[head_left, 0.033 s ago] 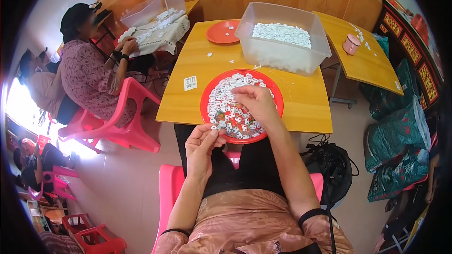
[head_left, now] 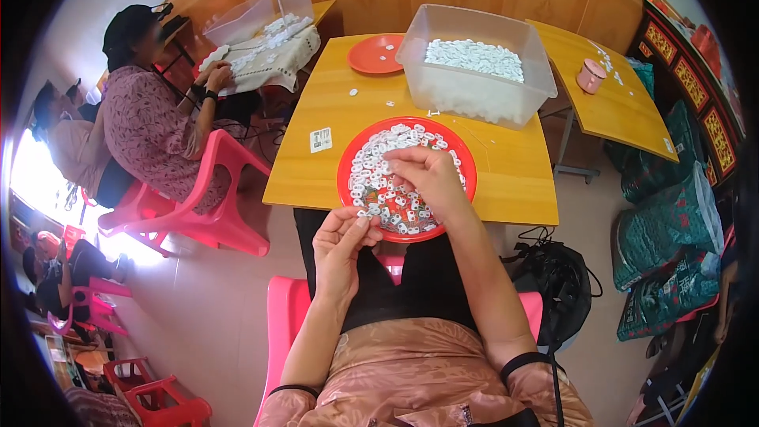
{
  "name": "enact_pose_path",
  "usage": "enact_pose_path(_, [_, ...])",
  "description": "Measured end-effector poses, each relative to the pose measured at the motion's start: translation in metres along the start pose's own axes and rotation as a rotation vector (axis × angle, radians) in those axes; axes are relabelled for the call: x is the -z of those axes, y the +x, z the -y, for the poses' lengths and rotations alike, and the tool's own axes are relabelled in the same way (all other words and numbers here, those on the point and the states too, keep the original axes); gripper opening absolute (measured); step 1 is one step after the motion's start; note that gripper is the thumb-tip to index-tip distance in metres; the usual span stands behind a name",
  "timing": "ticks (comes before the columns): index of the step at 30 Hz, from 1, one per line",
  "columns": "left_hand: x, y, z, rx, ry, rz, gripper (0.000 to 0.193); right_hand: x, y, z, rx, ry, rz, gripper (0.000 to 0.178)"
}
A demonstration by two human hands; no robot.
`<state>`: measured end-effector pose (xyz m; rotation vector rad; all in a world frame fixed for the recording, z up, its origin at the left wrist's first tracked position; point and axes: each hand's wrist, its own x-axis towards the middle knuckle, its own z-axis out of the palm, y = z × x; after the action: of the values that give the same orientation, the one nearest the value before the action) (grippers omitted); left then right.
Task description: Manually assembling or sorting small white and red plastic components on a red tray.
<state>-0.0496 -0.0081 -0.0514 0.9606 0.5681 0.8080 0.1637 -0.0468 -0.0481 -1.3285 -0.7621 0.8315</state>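
A round red plate [head_left: 470,182] at the table's near edge holds a heap of small white plastic pieces [head_left: 378,160], rounded and dark-marked, perhaps with holes. At the plate's near left rim, my left hand [head_left: 341,243] pinches one such white piece [head_left: 364,213] between thumb and fingers. Over the middle of the heap hovers my right hand [head_left: 432,179], thumb and fingertips pressed together. Whatever those fingertips hold, if anything, is too small to make out.
Behind the plate stands a clear plastic bin [head_left: 474,95] of white pieces. An orange-red plate [head_left: 365,57] and a white card [head_left: 321,140] lie on the yellow table [head_left: 296,182]. A co-worker [head_left: 154,122] sits left. Green sacks [head_left: 668,225] and a black bag [head_left: 560,296] stand right.
My right hand has shifted very slightly to the left over the heap. My left hand stays at the plate's rim with its white piece.
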Motion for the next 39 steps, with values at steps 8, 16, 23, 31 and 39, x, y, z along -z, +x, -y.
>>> enact_pose_path(8, [-0.029,0.002,-0.018,-0.185,-0.095,0.111,0.016,-0.029,-0.039,0.028,-0.053,0.429,0.211,0.02])
enact_pose_path(16, [-0.029,-0.007,-0.035,-0.201,-0.054,0.1,0.014,-0.027,-0.049,0.039,-0.137,0.654,0.303,0.021])
enact_pose_path(23, [-0.027,-0.012,-0.039,-0.209,0.031,0.005,0.014,-0.035,-0.055,0.044,-0.194,0.679,0.243,0.021])
enact_pose_path(31, [-0.026,-0.012,-0.037,-0.253,0.144,-0.087,0.015,-0.039,-0.057,0.045,-0.19,0.66,0.197,0.02])
enact_pose_path(39, [-0.027,-0.01,-0.038,-0.34,0.281,-0.103,0.014,-0.049,-0.058,0.046,0.215,0.335,0.074,0.02])
